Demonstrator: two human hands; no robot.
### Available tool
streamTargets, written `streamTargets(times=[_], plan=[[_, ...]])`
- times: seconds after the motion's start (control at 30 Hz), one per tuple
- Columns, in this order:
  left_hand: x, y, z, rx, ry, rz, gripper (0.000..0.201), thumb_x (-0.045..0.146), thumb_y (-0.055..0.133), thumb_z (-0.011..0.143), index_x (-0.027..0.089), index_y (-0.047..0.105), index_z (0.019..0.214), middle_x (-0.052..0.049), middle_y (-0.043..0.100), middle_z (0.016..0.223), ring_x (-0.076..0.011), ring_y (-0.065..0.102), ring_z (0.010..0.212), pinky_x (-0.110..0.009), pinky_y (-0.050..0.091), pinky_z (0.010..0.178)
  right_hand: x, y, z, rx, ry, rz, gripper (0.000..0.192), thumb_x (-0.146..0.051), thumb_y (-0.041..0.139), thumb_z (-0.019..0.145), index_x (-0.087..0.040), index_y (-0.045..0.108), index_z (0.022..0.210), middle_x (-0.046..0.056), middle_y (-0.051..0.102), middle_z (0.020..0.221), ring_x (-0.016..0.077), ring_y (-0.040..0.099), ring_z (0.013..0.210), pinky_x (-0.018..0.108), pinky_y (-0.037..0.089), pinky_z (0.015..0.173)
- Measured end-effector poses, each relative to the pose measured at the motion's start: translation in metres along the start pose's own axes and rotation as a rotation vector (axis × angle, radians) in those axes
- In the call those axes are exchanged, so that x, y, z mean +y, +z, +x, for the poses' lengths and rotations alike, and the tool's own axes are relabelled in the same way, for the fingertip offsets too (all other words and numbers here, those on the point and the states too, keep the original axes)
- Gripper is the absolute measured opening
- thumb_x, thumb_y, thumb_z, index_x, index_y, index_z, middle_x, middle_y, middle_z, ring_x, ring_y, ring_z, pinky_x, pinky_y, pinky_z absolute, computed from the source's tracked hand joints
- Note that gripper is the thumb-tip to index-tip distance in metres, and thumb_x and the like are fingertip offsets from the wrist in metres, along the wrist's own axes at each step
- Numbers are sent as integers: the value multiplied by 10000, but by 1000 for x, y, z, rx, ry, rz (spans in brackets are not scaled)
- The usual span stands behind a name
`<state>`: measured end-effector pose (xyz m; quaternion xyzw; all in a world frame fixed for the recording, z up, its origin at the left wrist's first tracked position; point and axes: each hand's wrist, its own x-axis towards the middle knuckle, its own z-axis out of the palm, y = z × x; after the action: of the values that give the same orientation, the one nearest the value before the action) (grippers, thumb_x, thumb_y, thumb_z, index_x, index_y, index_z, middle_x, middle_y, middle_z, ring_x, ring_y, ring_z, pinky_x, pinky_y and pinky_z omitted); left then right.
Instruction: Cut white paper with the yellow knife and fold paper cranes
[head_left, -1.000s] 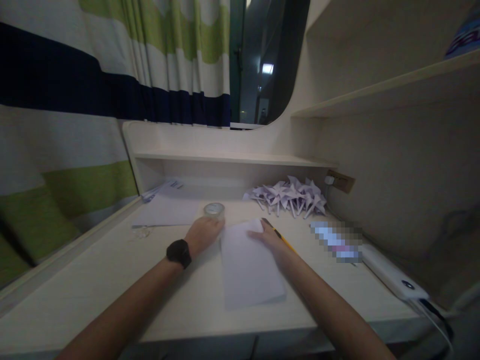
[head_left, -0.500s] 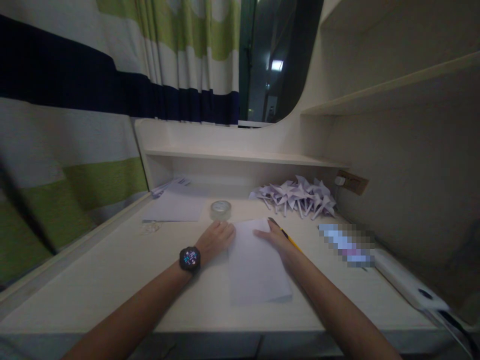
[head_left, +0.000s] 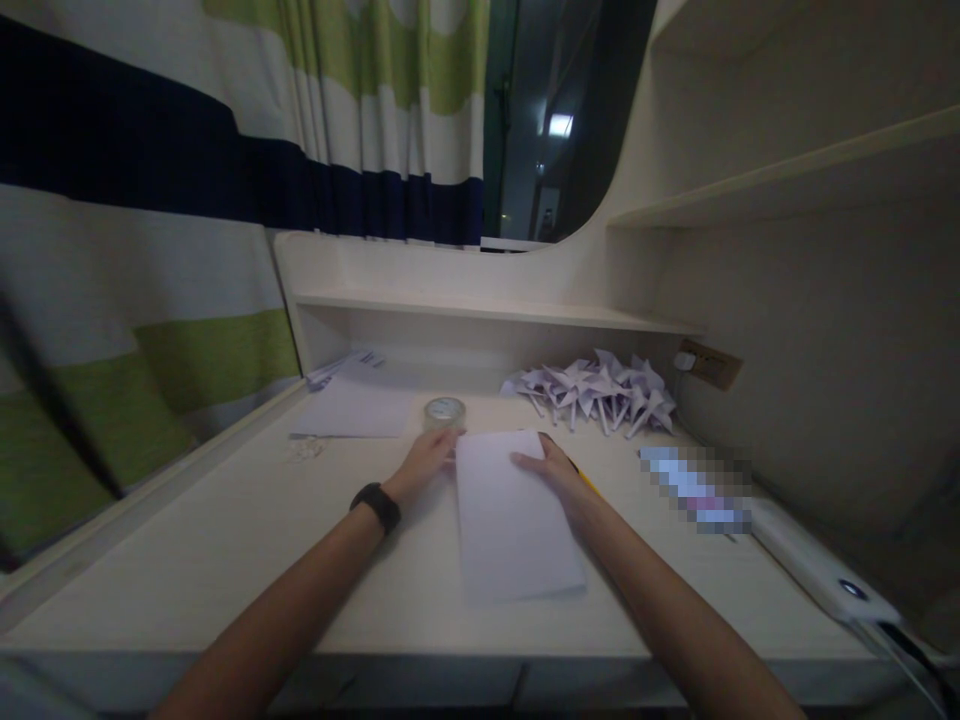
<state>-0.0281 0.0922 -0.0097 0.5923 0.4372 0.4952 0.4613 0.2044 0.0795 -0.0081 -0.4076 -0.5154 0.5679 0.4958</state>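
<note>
A folded-looking white sheet of paper (head_left: 517, 530) lies upright in front of me, its near edge slightly lifted at the right corner. My right hand (head_left: 553, 468) grips its upper right edge, thumb on top and fingers mostly hidden. At the upper left edge, my left hand (head_left: 427, 462) is turned on its side, fingers closed at the paper's corner; a dark watch strap circles the wrist. Partly covered by my right hand is a slim yellow-and-black tool (head_left: 588, 481). A roll of clear tape (head_left: 445, 411) sits just beyond my left fingers.
Paper pinwheels (head_left: 592, 390) are heaped at the back right. A stack of white paper (head_left: 358, 402) lies back left, with small pale scraps (head_left: 306, 449) before it. On the right are a blurred-out flat object (head_left: 694, 490) and a white power strip (head_left: 814, 565). A shelf (head_left: 487, 311) spans the back.
My left hand has rolled from palm-down onto its side at the paper's corner, turning the watch face out of sight. My right hand keeps its hold; the view shifts slightly.
</note>
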Motion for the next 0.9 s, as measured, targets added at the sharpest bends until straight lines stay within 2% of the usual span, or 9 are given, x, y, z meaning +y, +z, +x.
streamTargets(times=[0.07,0.2,0.3,0.43,0.63,0.77,0.9], plan=[[1,-1,-2,-38,27,-25,382,375,622,817,110,660,1090,-143,701,1052,-242,665,886,-377,530,752,0,1,-1,-18,-6,5,477,-293,807,601,-210,584,1014,23,706,845,193,661,672,288,521,599],[6,-2,-9,52,56,26,326,247,720,695,101,712,986,-125,741,912,-227,685,810,-351,536,741,-4,3,-5,-38,2,-4,503,-297,807,605,-217,582,1048,37,710,919,212,676,742,301,533,646],[5,-2,-11,103,30,23,326,238,731,676,95,720,969,-120,745,841,-223,687,732,-341,542,676,-7,5,-7,-29,54,15,513,-317,801,621,-217,574,1070,57,711,956,214,683,732,323,540,659],[3,-4,-11,117,46,24,382,268,766,652,85,718,984,-127,743,835,-226,688,722,-335,540,659,-8,6,-6,32,115,39,553,-338,798,644,-220,545,1121,55,714,882,200,675,662,332,534,639],[6,-6,-10,142,63,104,374,277,779,632,90,727,952,-91,726,733,-205,668,649,-300,524,594,-11,5,11,29,154,47,592,-347,796,639,-221,531,1152,52,700,900,197,667,698,318,524,631],[8,-4,-12,143,42,85,348,286,779,634,96,737,922,-102,733,769,-206,670,660,-291,522,583,-23,9,25,66,191,-88,739,-264,833,561,-202,505,1220,57,700,823,218,659,675,324,509,595],[7,-2,-13,184,37,99,337,289,779,642,97,738,916,-110,735,781,-211,674,676,-291,527,587,-21,9,30,96,176,-100,749,-174,816,515,-198,533,1208,39,696,761,208,642,604,334,509,576]])
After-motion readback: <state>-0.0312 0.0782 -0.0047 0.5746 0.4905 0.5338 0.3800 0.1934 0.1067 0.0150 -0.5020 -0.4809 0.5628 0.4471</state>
